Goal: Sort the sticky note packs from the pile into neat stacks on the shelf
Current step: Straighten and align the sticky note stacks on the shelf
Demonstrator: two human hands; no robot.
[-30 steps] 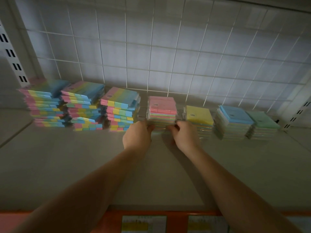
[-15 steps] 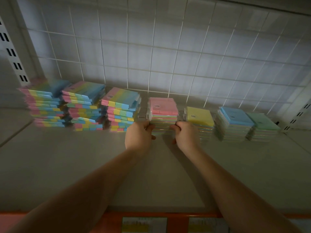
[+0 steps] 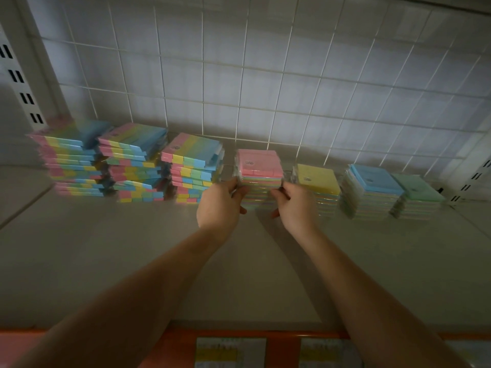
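Film-wrapped sticky note packs form the pink-topped stack (image 3: pixel 259 176) mid-shelf (image 3: pixel 132 261), between multicoloured and yellow-topped stacks. Left hand (image 3: pixel 220 205) and right hand (image 3: pixel 295 205) pinch its front corners. Packs look light, stiff, slippery; squeezing opposite sides likely stops sliding.

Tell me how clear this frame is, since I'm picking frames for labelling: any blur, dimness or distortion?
Head view: dim overall; the striped stacks at left are motion-smeared, the pink-topped stack between both hands sharper; the wide lens bends the wire grid.
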